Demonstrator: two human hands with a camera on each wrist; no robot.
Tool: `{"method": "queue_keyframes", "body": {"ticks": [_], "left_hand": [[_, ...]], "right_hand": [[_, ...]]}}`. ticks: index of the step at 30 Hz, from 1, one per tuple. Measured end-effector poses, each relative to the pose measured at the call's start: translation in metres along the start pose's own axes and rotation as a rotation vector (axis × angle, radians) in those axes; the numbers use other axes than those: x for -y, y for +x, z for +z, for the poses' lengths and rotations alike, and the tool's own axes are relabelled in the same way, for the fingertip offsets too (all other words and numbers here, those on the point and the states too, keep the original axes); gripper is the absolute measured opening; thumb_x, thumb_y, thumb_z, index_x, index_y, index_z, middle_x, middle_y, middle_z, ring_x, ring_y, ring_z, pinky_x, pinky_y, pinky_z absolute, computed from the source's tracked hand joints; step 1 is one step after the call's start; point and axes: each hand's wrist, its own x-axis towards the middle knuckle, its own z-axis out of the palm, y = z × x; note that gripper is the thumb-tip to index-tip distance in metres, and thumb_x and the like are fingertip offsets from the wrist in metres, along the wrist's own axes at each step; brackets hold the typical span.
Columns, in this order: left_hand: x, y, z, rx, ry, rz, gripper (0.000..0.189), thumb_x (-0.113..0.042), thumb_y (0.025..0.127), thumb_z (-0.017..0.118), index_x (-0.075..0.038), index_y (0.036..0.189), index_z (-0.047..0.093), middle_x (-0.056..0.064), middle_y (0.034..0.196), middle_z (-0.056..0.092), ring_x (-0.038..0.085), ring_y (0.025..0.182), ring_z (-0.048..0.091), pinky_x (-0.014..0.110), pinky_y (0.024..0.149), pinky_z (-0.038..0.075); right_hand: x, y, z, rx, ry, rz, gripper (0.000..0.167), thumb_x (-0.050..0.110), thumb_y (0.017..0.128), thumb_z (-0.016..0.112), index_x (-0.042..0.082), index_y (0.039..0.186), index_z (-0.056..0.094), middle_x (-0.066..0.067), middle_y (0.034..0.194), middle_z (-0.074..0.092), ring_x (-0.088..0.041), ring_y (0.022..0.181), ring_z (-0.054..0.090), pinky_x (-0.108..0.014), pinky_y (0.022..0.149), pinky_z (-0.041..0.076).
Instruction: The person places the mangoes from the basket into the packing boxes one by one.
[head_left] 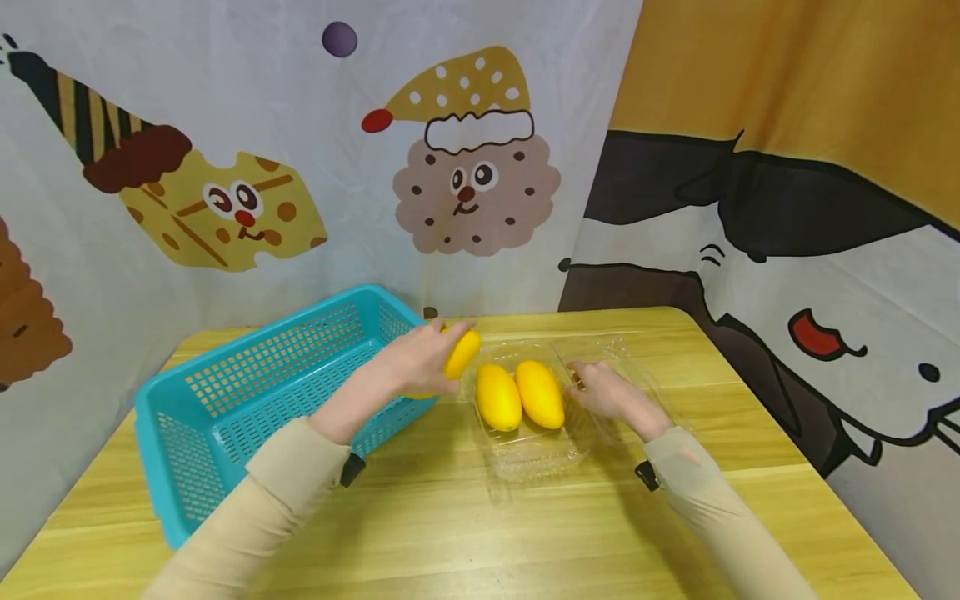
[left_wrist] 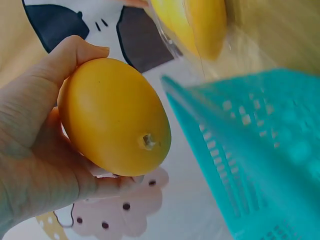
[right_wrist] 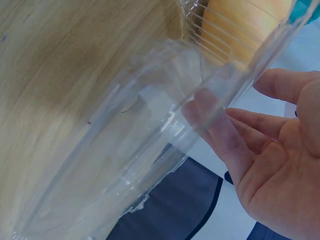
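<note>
A yellow mango [left_wrist: 115, 117] is gripped in my left hand [head_left: 420, 362], thumb on one side and fingers around the other. In the head view the hand hides much of it, close above the right end of the teal basket [head_left: 367, 287]. Two more mangoes, one left [head_left: 498, 398] and one right [head_left: 540, 393], lie side by side in a clear plastic clamshell box [head_left: 525, 462], whose lid lies spread to the right. My right hand [head_left: 603, 390] pinches the clear plastic between box and lid; some of its fingers [right_wrist: 220, 130] show through the plastic.
The perforated basket stands at the table's left side. Wood-grain table [head_left: 450, 542] extends in front of the box. Behind it hangs a cartoon-printed curtain [head_left: 315, 275], close to the table's back edge.
</note>
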Motion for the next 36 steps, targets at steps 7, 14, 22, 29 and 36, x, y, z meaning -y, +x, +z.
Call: {"method": "queue_keyframes", "body": {"ticks": [7, 14, 22, 29, 36], "left_hand": [[-0.029, 0.016, 0.015, 0.006, 0.023, 0.074, 0.09, -0.029, 0.079, 0.073, -0.025, 0.152, 0.021, 0.023, 0.136, 0.046, 0.033, 0.104, 0.059, 0.043, 0.083, 0.053], [-0.054, 0.025, 0.038, -0.02, 0.074, 0.202, 0.086, -0.035, 0.08, 0.072, -0.027, 0.151, 0.024, 0.017, 0.133, 0.052, 0.028, 0.103, 0.06, 0.039, 0.081, 0.054], [-0.072, 0.031, 0.065, -0.013, 0.096, 0.297, 0.08, -0.041, 0.082, 0.07, -0.028, 0.149, 0.029, 0.01, 0.13, 0.053, 0.026, 0.107, 0.058, 0.034, 0.076, 0.055], [-0.076, 0.033, 0.082, 0.046, 0.111, 0.315, 0.081, -0.045, 0.082, 0.068, -0.033, 0.15, 0.026, 0.008, 0.132, 0.052, 0.027, 0.112, 0.055, 0.036, 0.082, 0.054], [-0.076, 0.035, 0.096, 0.065, 0.136, 0.312, 0.076, -0.048, 0.084, 0.066, -0.035, 0.149, 0.029, 0.006, 0.136, 0.049, 0.029, 0.118, 0.052, 0.044, 0.091, 0.052]], "right_hand": [[-0.001, -0.001, 0.0, 0.002, 0.0, 0.002, 0.049, 0.016, 0.096, 0.052, -0.01, 0.136, 0.041, -0.031, 0.121, 0.059, -0.038, 0.109, 0.061, -0.047, 0.09, 0.052], [0.0, -0.001, 0.0, 0.006, 0.003, 0.01, 0.05, 0.018, 0.096, 0.052, -0.009, 0.137, 0.041, -0.03, 0.122, 0.059, -0.037, 0.11, 0.061, -0.046, 0.09, 0.052], [-0.001, -0.001, -0.001, 0.015, 0.004, 0.013, 0.047, 0.015, 0.097, 0.05, -0.009, 0.137, 0.041, -0.028, 0.121, 0.06, -0.036, 0.109, 0.061, -0.045, 0.088, 0.053], [0.0, -0.001, 0.0, 0.02, 0.009, 0.023, 0.049, 0.014, 0.095, 0.053, -0.009, 0.137, 0.041, -0.029, 0.123, 0.058, -0.038, 0.111, 0.06, -0.047, 0.09, 0.052], [0.001, -0.002, 0.0, 0.011, 0.022, 0.015, 0.05, 0.018, 0.096, 0.052, -0.009, 0.137, 0.041, -0.028, 0.119, 0.061, -0.036, 0.107, 0.062, -0.045, 0.085, 0.054]]}}
